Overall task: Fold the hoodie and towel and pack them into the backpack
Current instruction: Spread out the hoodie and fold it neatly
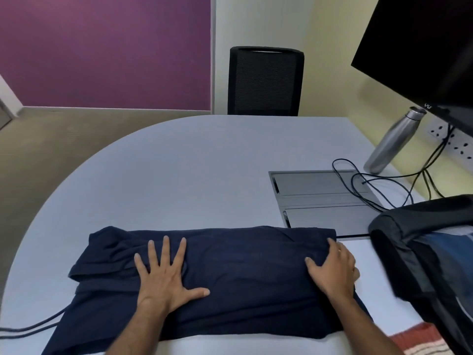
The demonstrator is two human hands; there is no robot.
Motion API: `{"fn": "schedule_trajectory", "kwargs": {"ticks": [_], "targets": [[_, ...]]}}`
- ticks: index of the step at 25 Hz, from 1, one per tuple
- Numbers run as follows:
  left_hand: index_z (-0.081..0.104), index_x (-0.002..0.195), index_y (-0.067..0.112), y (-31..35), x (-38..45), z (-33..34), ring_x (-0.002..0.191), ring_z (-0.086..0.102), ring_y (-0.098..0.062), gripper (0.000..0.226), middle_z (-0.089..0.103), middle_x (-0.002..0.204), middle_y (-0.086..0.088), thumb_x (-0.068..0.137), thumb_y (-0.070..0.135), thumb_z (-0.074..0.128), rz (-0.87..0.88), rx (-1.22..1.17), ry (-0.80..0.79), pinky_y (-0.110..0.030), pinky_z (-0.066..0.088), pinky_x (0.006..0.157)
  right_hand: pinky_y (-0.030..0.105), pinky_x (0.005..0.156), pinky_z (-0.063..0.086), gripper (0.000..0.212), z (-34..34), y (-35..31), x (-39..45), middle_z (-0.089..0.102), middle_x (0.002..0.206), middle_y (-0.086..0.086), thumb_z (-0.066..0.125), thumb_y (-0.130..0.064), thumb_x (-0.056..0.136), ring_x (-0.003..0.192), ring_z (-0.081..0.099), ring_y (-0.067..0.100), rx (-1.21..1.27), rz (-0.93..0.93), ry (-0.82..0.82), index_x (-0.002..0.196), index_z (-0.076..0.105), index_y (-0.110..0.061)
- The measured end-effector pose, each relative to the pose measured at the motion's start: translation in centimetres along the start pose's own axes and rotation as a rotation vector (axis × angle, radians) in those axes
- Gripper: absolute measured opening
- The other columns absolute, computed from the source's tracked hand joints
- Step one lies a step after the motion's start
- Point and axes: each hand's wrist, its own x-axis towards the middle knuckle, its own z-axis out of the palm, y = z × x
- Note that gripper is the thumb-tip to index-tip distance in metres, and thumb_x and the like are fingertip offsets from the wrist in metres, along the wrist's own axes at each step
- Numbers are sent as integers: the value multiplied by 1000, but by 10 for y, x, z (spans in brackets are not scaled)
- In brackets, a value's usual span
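Observation:
A dark navy hoodie (243, 272) lies folded into a long band across the near part of the pale table (192, 170). My left hand (166, 272) presses flat on its left half, fingers spread. My right hand (335, 270) rests on the hoodie's right end, fingers bent over the edge of the cloth. A black backpack (414, 252) stands open at the right edge of the table, with blue fabric showing inside. A striped reddish towel (422, 342) peeks out at the bottom right, mostly out of view.
A grey cable hatch (320, 198) is set into the table behind the hoodie, with black cables (371, 185) looped over it. A steel bottle (394, 142) and a dark monitor (422, 52) stand at the far right. A black chair (265, 80) sits behind the table.

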Motion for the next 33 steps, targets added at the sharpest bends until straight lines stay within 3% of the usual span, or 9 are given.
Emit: {"fn": "schedule_trajectory", "kwargs": {"ticks": [4, 7, 10, 12, 16, 21, 29, 31, 33], "targets": [[-39, 144, 33, 0, -1, -3, 139, -38, -45, 142, -37, 156, -10, 39, 112, 16, -13, 11, -23, -70, -15, 111, 56, 106, 34, 111, -24, 15, 24, 34, 150, 13, 83, -52, 61, 135, 35, 38, 132, 298, -203, 150, 27, -17], [-39, 143, 32, 0, -2, -1, 139, -38, -45, 142, -37, 156, -10, 40, 111, 17, -3, -2, -16, -71, -14, 111, 49, 99, 47, 122, -19, 40, 51, 52, 134, 13, 91, -56, 38, 118, 53, 37, 189, 405, -355, 139, 41, -10], [-40, 143, 32, 0, -2, -3, 139, -39, -44, 142, -40, 154, -9, 40, 111, 18, -4, -1, -35, -71, -14, 110, 45, 83, 58, 124, 3, 69, 77, 70, 101, 6, 91, -64, 6, 91, 68, 32, 210, 450, -431, 114, 59, -10], [-40, 143, 32, 1, -2, -3, 139, -38, -44, 142, -41, 152, -9, 40, 111, 18, -5, 1, -47, -71, -15, 110, 43, 80, 59, 104, 2, 67, 77, 73, 92, 7, 94, -55, 11, 83, 70, 32, 244, 436, -444, 100, 64, -9], [-41, 142, 32, 1, -2, -3, 138, -39, -45, 142, -40, 154, -10, 40, 111, 18, -15, 14, -59, -71, -16, 110, 46, 82, 59, 106, -10, 47, 67, 72, 96, 14, 97, -39, 10, 83, 70, 36, 322, 464, -461, 103, 61, -2], [-41, 142, 31, 1, -2, -3, 138, -39, -45, 141, -40, 154, -11, 41, 111, 17, -21, 28, -64, -71, -16, 109, 45, 85, 57, 66, -28, 17, 49, 70, 93, 12, 94, -25, 46, 84, 67, 33, 312, 403, -392, 99, 63, -4], [-40, 143, 30, 10, -9, -17, 138, -38, -47, 138, -43, 152, -14, 54, 102, 37, -69, 14, -164, -72, -16, 109, 45, 92, 52, 30, -80, -25, 14, 67, 92, -3, 82, -21, 74, 92, 64, 26, 254, 120, -335, 94, 60, -20], [-33, 147, 28, 21, -15, -30, 140, -35, -47, 135, -35, 157, -16, 62, 92, 50, -38, 71, -136, -73, -22, 104, 45, 93, 51, 26, -98, -44, 3, 67, 93, -3, 79, -18, 76, 94, 63, 24, 279, 47, -337, 88, 56, -23], [-14, 156, 26, 45, -24, -47, 149, -14, -41, 123, -14, 165, -12, 72, 79, 59, 134, 60, -26, -69, -15, 112, 41, 88, 53, 33, -111, -63, -8, 67, 101, -3, 80, -21, 73, 93, 63, 21, 283, -6, -351, 98, 59, -27]]}}
